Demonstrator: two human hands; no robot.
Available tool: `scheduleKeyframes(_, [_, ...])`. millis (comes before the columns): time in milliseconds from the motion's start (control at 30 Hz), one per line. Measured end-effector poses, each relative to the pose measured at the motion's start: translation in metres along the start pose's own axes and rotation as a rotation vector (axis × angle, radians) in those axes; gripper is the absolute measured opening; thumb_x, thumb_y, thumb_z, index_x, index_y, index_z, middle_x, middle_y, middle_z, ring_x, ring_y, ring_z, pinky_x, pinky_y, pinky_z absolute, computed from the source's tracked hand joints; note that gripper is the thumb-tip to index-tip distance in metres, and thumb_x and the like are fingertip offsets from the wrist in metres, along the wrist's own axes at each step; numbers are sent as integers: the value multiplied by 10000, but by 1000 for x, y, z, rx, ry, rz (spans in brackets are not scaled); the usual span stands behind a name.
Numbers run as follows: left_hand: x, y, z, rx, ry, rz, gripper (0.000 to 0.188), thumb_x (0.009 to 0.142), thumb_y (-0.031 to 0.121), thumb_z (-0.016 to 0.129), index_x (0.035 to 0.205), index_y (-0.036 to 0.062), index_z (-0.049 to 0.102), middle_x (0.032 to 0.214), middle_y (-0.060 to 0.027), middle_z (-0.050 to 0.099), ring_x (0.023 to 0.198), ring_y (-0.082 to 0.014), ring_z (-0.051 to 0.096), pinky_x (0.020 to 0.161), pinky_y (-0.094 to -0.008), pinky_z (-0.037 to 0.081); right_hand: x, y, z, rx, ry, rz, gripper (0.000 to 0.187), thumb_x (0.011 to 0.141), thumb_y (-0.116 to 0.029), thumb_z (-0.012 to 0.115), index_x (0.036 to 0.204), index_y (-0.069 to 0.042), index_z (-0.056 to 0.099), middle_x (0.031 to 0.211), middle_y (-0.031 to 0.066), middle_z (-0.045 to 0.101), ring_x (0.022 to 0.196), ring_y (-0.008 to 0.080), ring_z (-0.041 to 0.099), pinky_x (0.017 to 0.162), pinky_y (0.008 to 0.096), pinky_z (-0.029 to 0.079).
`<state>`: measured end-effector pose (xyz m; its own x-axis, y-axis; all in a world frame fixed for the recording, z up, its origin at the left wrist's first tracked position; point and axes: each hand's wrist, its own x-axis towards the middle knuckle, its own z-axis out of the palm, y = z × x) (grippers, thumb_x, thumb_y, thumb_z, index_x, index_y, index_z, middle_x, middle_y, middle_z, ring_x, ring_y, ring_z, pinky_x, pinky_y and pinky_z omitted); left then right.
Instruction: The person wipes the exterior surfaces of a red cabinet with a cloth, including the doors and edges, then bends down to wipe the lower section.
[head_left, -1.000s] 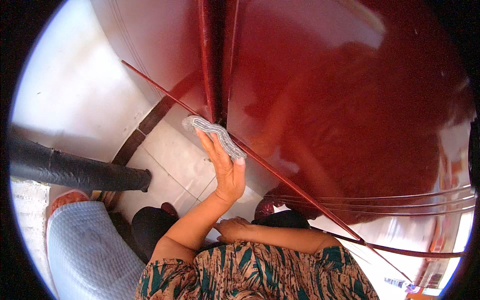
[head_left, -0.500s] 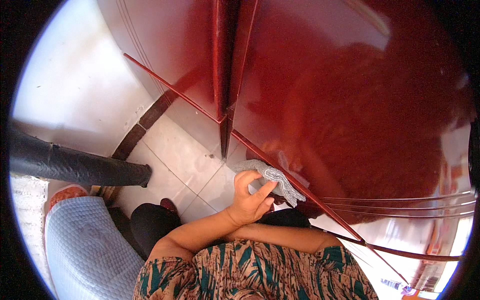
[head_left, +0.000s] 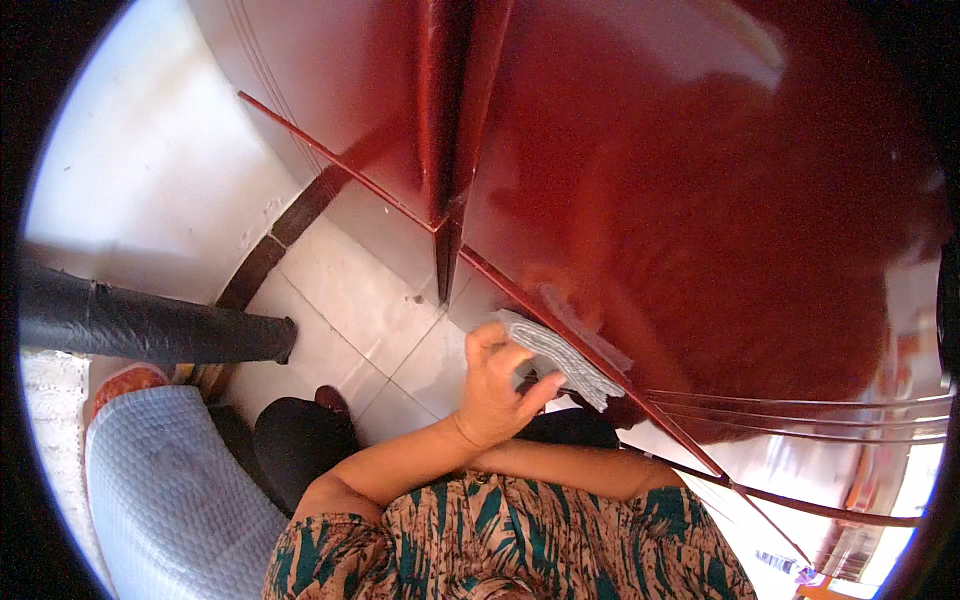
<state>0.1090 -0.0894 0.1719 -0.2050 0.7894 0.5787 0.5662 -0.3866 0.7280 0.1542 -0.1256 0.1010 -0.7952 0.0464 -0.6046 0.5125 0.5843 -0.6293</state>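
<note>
My left hand (head_left: 496, 388) reaches up from the lower middle with bent fingers on a folded grey cloth (head_left: 565, 358). The cloth lies along the slanting red lower edge (head_left: 530, 300) of a large glossy dark-red panel (head_left: 720, 220), which mirrors the arm and cloth. Thumb and forefinger stand a little apart at the cloth's near side. My right forearm (head_left: 570, 474) crosses leftward beneath the left wrist; my right hand is hidden behind it.
A second red panel (head_left: 340, 80) adjoins at a dark upright post (head_left: 450, 130). A black tube-like leg (head_left: 160, 325) and light-blue quilted cover (head_left: 170, 470) stand left. White floor tiles (head_left: 340, 290) meet a white wall (head_left: 130, 160). My knee (head_left: 290, 450) shows below.
The cloth has slid slightly down and right along the red edge and lies flatter against it. My left thumb and forefinger have parted. The view has shifted slightly.
</note>
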Motion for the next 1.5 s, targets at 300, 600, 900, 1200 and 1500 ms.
scheduleKeyframes(300, [-19,-16,16,18,-118,117,409,697,135,785,1035,100,558,1021,-138,454,914,-294,487,759,-382,448,11,4,14,-9,0,-36,431,825,-300,592,1180,-58,567,1124,202,617,1026,353,604,871,465,481])
scheduleKeyframes(600, [4,-63,-13,-60,268,-367,489,774,-25,576,1231,50,417,1195,-121,402,1123,-221,436,867,-347,462,-4,-5,-7,44,-19,54,402,822,-296,588,1138,-48,589,1133,207,614,1003,356,610,872,452,482])
scheduleKeyframes(900, [-26,-36,9,119,-95,51,250,729,137,732,915,57,586,900,-166,493,877,-358,483,694,-412,449,-1,0,-2,-74,-12,-69,363,826,-297,566,1087,-54,631,1081,160,651,996,305,634,829,474,494])
scheduleKeyframes(1200, [-35,-22,18,20,-333,-5,167,756,201,712,794,77,607,712,-118,590,620,-303,589,569,-416,470,-3,-7,-6,-36,-69,-23,365,818,-287,565,1086,-46,626,1074,175,649,996,311,634,825,471,497])
scheduleKeyframes(1500, [-41,-21,22,-211,-318,-298,217,804,133,678,898,38,507,754,-119,598,652,-263,617,591,-358,493,-1,-6,-3,-25,-116,1,368,810,-276,564,1084,-38,621,1066,189,648,995,316,633,822,469,501])
